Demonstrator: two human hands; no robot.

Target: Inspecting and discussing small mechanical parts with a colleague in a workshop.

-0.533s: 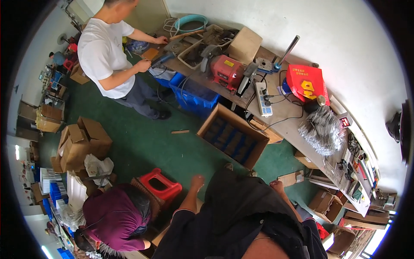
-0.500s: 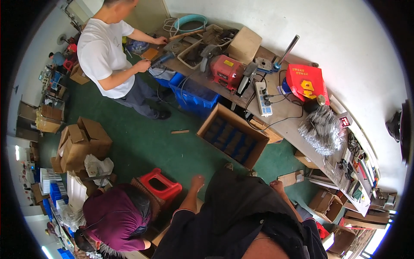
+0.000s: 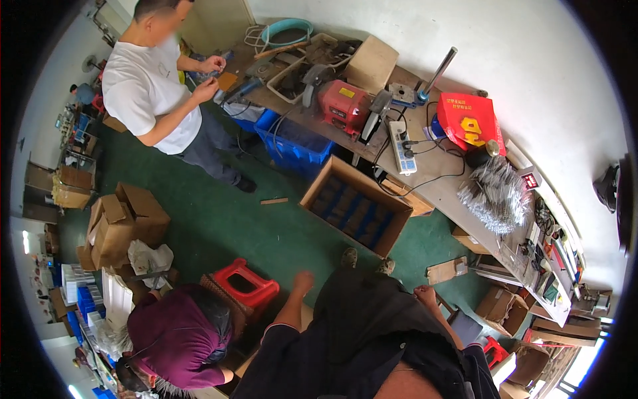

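My left hand [image 3: 303, 282] hangs at my left side, near the red plastic stool [image 3: 247, 282]; its fingers are smeared by motion. At my right side, my right hand [image 3: 425, 294] is curled closed above the green floor, and whatever may be inside it is hidden. Neither hand touches the bench. Ahead of my feet stands an open cardboard box [image 3: 359, 207] with blue strips inside. Beyond it, the long workbench [image 3: 435, 183] carries a red bench grinder [image 3: 343, 106], a white power strip [image 3: 403, 147] and a bundle of thin shiny metal rods [image 3: 495, 198].
A co-worker in a white shirt [image 3: 136, 93] stands at the bench's far left. Another in a maroon top [image 3: 174, 326] bends over close on my left. A blue crate [image 3: 292, 147] sits under the bench, and a large carton [image 3: 126, 223] stands at left.
The co-worker in white has drawn a hand back from the bench and now holds both hands close together. My feet show more fully, and my hands remain low at my sides.
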